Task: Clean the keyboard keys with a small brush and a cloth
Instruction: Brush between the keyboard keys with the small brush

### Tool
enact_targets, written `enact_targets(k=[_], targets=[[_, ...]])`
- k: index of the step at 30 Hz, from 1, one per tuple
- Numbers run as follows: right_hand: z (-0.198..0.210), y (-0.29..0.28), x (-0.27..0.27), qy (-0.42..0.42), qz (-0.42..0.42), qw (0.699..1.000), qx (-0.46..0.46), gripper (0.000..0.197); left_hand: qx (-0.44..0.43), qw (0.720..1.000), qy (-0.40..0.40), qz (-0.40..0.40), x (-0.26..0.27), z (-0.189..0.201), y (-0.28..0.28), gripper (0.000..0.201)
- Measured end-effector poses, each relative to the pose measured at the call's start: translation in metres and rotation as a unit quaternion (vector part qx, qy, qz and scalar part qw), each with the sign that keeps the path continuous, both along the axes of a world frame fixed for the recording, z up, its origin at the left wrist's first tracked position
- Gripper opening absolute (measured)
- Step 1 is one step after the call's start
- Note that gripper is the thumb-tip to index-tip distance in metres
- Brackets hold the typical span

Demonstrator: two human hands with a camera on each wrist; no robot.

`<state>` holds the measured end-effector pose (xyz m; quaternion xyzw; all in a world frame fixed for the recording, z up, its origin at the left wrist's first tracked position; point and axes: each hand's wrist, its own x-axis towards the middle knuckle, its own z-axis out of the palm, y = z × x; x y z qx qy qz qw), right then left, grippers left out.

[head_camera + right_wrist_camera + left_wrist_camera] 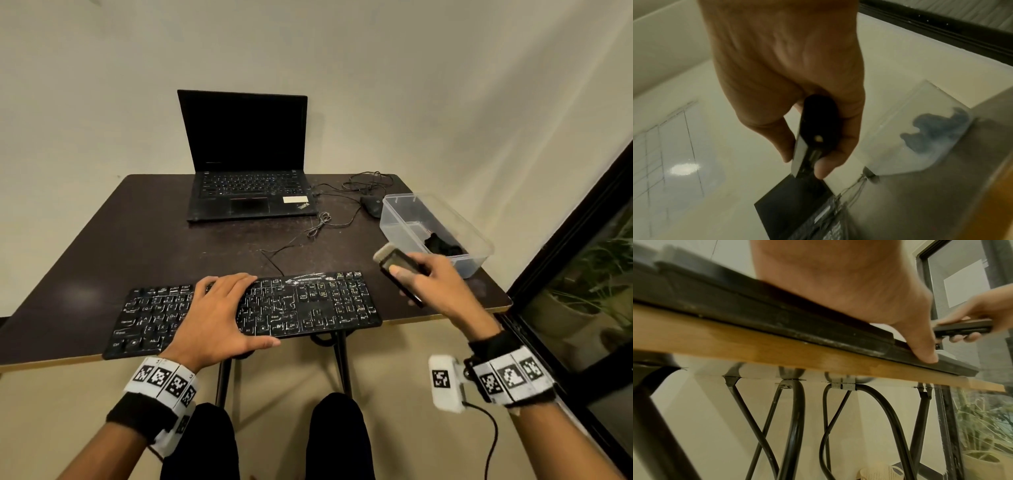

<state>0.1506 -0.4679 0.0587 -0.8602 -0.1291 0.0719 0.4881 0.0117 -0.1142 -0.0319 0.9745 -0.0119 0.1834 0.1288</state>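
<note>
A dark brown tabletop with a pale wooden edge (144, 219) stands on black metal legs against a plain cream wall (411, 85), with a black-framed window (582, 240) and green plants to the right. On it sit one open black laptop (246, 164), screen dark, marked "ThinkPad" beside a white sticker; one clear rectangular plastic tub (407, 219) near the right edge; and one flat black keyboard with white-lettered keys (308, 305) along the near edge, its cable trailing back toward the laptop. One black mouse (371, 205) lies behind the tub. A single dark crumpled cloth (443, 245) rests inside the tub. The left hand (215, 315) lies flat on the middle of the keyboard, fingers straight and thumb at its front edge, gripping nothing. The right hand (435, 287), raised just right of the keyboard, curls around one small black-handled brush with pale bristles (394, 263), bristles pointing away. Both wrists wear bands printed with black-and-white square markers.
</note>
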Motion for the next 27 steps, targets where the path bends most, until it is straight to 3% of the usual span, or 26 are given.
enact_targets(k=[6, 12, 16, 20, 23, 27], targets=[[-0.024, -0.008, -0.007, 0.039, 0.013, 0.995, -0.089, 0.007, -0.013, 1.000, -0.005, -0.001, 0.001, 0.000, 0.000, 0.125], [-0.008, -0.012, -0.008, -0.066, -0.052, 0.980, -0.179, 0.027, -0.015, 1.000, -0.004, -0.001, 0.001, 0.000, 0.000, 0.127], [-0.005, -0.001, -0.007, -0.073, -0.033, 0.976, -0.201, 0.023, -0.012, 1.000, -0.005, 0.002, 0.001, 0.000, 0.000, 0.127], [-0.017, 0.011, 0.005, -0.045, -0.039, 0.984, -0.166, 0.023, -0.014, 1.000, -0.006, 0.001, 0.000, 0.001, 0.000, 0.126], [-0.032, 0.011, 0.012, -0.022, -0.054, 0.995, -0.082, 0.023, -0.014, 1.000, -0.009, 0.002, 0.000, 0.000, 0.000, 0.126], [-0.052, 0.012, 0.007, -0.055, -0.063, 0.996, 0.027, 0.018, -0.008, 1.000, -0.006, 0.001, 0.000, 0.000, 0.000, 0.126]])
